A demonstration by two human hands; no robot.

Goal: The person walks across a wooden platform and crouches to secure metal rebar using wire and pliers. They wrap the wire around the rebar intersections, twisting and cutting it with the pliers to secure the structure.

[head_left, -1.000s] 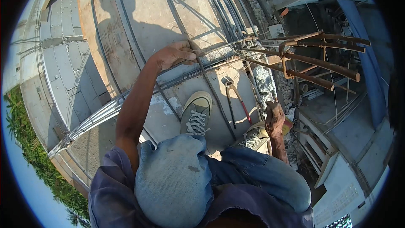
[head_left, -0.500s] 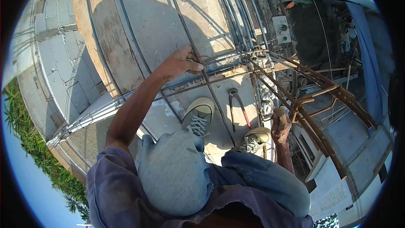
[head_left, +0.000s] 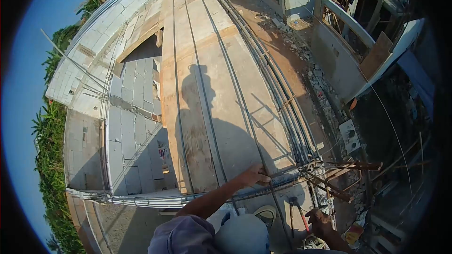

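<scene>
My left hand [head_left: 254, 176] grips a long steel reinforcing bar [head_left: 246, 113], close to where it crosses the bars at the edge of the boards. To the right, a pair of pincers [head_left: 294, 202] lies on the panel by my shoe [head_left: 266, 215], its jaws pointing away from me. One of its handles is red. My right hand [head_left: 320, 223] is beside that red handle, fingers parted and bent toward it. Past the left hand, more reinforcing bars run lengthwise over the boards [head_left: 230, 146], where my shadow falls.
A bundle of bars [head_left: 282, 99] lies along the right edge of the boards. Rusty bars [head_left: 332, 188] stick out near my right hand. Rubble [head_left: 320, 82] fills the ground below on the right. Block walls [head_left: 132, 136] stand lower on the left, beyond the board edge.
My view has swung up and forward, showing more of the boards and surroundings. The right hand has shifted from beside the rusty frame toward the pincers. The left hand stays on its bar.
</scene>
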